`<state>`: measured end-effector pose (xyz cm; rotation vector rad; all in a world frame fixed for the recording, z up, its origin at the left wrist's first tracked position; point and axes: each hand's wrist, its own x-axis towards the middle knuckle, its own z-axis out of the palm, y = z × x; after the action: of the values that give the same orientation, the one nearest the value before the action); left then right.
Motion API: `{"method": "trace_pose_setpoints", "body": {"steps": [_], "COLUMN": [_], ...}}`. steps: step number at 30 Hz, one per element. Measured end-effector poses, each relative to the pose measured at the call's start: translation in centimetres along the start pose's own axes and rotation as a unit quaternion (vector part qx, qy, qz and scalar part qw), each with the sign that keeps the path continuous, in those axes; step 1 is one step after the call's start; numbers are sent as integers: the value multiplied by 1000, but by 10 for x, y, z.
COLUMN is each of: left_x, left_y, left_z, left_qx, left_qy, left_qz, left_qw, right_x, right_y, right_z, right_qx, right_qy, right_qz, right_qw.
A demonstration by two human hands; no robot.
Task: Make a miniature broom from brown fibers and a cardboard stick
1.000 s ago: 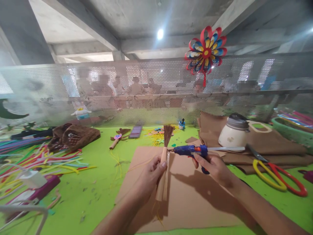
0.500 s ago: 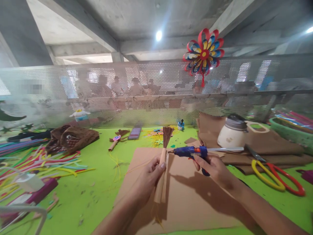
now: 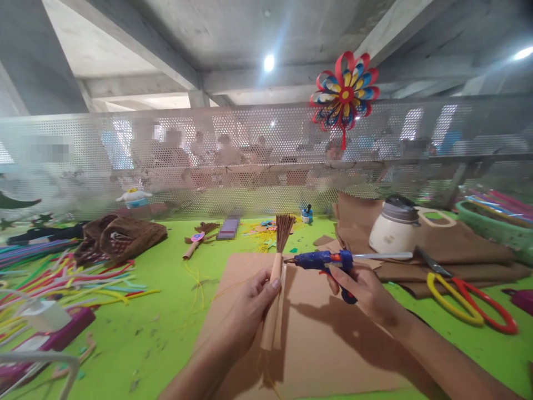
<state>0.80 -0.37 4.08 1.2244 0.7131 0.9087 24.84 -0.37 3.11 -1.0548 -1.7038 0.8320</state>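
Gripping the rolled brown paper (image 3: 270, 328) at mid-length, the left hand (image 3: 256, 297) is closed, its thumb on the near side and its fingers curled behind. The right hand (image 3: 366, 289) is wrapped around the handle of a blue glue gun (image 3: 318, 259), a finger at the trigger; how far that is squeezed cannot be told.

The roll's long axis runs near to far, its far end leaning slightly right, with a dark brown fringe (image 3: 284, 232) fanning from that end. The gun lies almost square across it, nozzle pointing left and just beside the roll's right edge, a little nearer than the fringe. Whether the nozzle touches the paper is too fine to see. The left hand is the closer one to the roll; the right comes no nearer than the gun's length.

A pale shiny line follows the roll's right edge, glue or clear film, hard to say which. The left fingertips are partly hidden behind the roll, and the yellow threads (image 3: 271, 383) at its near end run out of view.

Beneath is a brown cardboard sheet (image 3: 328, 361) on the green counter (image 3: 166, 316). Scissors (image 3: 474, 300) lie to the right; a similar fringed piece (image 3: 194, 247) lies far left.
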Motion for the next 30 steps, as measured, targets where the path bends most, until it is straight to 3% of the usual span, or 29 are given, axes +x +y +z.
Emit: {"method": "trace_pose_setpoints", "body": {"steps": [8,17,27,30], "left_x": [0,-3,-3,-3], "left_y": [4,2,8,8], "left_z": [0,1,1,1], "left_qx": [15,6,-17,-27], "left_qy": [10,32,13,5], "left_qz": [5,-5,0,-11], "left_qw": [1000,999,1000,1000], "right_x": [-11,-2,-12,-11], "right_y": [0,-8,-1,-3], "right_z": [5,1,4,4], "right_qx": [15,6,10,6], "right_qy": [-33,26,-18,-7], "right_qz": [27,17,23,22], "right_qw": [999,1000,1000,1000]}}
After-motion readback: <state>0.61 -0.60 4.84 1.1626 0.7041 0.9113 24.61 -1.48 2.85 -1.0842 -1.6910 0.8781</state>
